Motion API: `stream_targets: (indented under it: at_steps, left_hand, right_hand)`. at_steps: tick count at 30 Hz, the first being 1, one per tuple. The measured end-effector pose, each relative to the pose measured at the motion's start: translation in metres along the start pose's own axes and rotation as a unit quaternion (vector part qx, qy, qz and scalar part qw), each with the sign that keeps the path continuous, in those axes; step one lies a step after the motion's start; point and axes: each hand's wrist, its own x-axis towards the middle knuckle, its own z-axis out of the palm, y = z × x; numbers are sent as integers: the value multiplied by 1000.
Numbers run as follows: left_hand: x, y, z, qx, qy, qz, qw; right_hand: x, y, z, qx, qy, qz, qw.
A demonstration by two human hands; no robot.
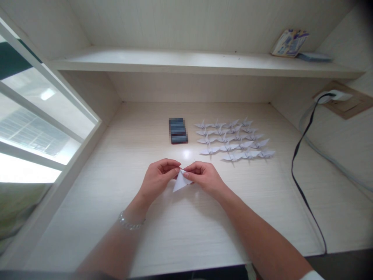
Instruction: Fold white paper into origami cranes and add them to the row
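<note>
At far left a window (43,116) borders the pale wooden surface (96,186). Next comes the left forearm, with a beaded bracelet (131,224) at the wrist. The left hand (161,174) has a narrow grip, thumb and fingertips pinching the upper left edge of a folded white paper (180,183). The paper is held near the middle of the surface, one point hanging down toward the person. Beyond it lies a dark rectangular object (178,131), its face too pixelated for me to say what it is. The right hand (205,175) has an equally narrow grip, thumb laid over the paper's right side, close beside the left fingertips. Farther right, white paper cranes (224,139) stand in close rows. Above them, a patterned packet (290,43) leans on the shelf (175,60). At far right a black cord (297,147) runs from a wall socket (351,109) to the front edge.
</note>
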Motion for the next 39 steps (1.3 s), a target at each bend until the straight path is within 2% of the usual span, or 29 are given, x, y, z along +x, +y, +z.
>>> stream_targets:
  at_steps: [23, 30, 39]
  left_hand:
    - [2, -5, 3, 22, 36, 4, 999]
    - [0, 0, 2, -27, 25, 5, 999]
    - [-1, 0, 1, -7, 16, 22, 1000]
  right_hand:
    - [2, 8, 7, 50, 7, 33, 998]
    - [2, 4, 7, 36, 29, 12, 999]
    - [1, 5, 9, -4, 42, -26, 999]
